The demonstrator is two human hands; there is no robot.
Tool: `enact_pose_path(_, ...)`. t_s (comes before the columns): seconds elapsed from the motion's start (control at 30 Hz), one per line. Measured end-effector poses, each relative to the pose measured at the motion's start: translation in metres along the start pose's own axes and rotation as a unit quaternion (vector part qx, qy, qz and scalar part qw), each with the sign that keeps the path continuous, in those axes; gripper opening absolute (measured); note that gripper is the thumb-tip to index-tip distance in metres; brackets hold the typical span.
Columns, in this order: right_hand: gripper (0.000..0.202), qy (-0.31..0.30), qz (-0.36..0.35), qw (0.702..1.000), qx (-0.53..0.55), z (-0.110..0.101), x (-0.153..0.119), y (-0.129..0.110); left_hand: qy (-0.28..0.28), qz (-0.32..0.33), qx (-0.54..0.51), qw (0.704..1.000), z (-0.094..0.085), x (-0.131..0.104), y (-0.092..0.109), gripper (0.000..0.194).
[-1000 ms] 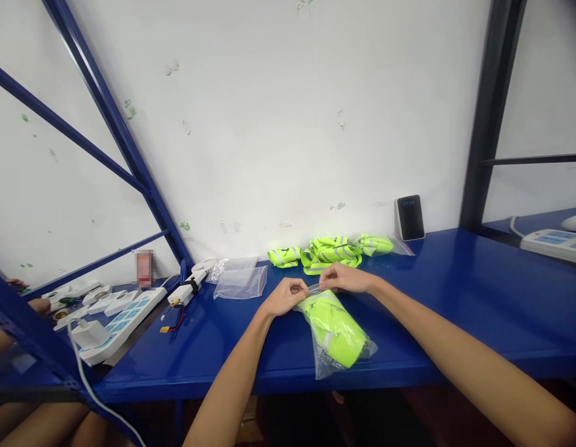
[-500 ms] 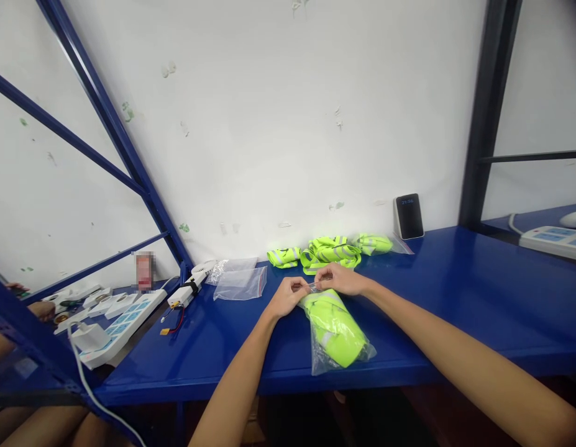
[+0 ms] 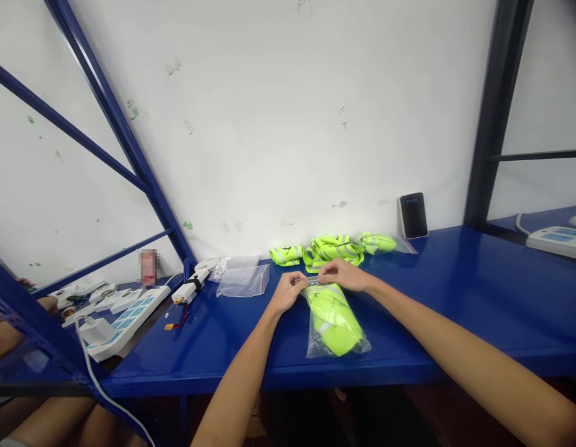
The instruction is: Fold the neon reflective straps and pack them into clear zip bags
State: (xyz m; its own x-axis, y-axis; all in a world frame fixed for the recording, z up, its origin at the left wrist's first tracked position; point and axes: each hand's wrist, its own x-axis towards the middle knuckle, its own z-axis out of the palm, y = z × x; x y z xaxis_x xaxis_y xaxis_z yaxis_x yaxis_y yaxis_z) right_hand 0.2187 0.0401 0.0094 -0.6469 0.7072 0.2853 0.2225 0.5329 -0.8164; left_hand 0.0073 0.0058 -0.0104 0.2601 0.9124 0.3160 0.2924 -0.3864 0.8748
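Note:
A clear zip bag [image 3: 316,345] with a rolled neon-yellow reflective vest [image 3: 337,320] inside lies on the blue table [image 3: 213,347], close to its front edge. My left hand [image 3: 289,290] pinches the left end of the bag's top edge, which faces the wall. At the same edge, further right, the fingers of my right hand [image 3: 342,275] are pinched on the plastic. Just behind my hands sit more neon-yellow vests [image 3: 333,249], loosely folded. One bagged vest [image 3: 377,243] lies at their right, a small rolled one [image 3: 286,255] at their left.
Flat clear bags [image 3: 243,280] lie back left, beside a white battery-like pack [image 3: 189,290] with wires. A clock display [image 3: 413,215] stands against the wall. Beyond the blue post [image 3: 124,136] are a power strip [image 3: 129,323] and another person's hand [image 3: 48,304].
Both hands keep hold of the bag's top edge, now slightly further apart. The bag's lower end sits a little higher in view, and the whole view has shifted slightly.

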Motion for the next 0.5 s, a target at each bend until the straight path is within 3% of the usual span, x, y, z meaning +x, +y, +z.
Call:
enact_pose_path(0.13,0.029,-0.059,0.048,0.997,0.018,-0.005,-0.001,-0.001,-0.022,0.02,0.019,0.999,0.002,-0.001,0.002,0.026)
enact_pose_path(0.23,0.031,-0.074,0.035,0.997,0.002,-0.006,-0.002,-0.001,-0.043,0.01,0.011,0.999,0.006,-0.002,0.004,0.028)
enact_pose_path(0.4,0.037,-0.055,-0.01,0.997,-0.061,-0.005,-0.002,0.004,0.018,-0.006,-0.048,0.999,0.006,0.002,-0.001,0.028)
enact_pose_path(0.5,0.038,-0.054,-0.02,0.993,-0.098,-0.005,-0.002,0.006,0.017,-0.007,-0.035,0.999,0.005,0.004,-0.006,0.029)
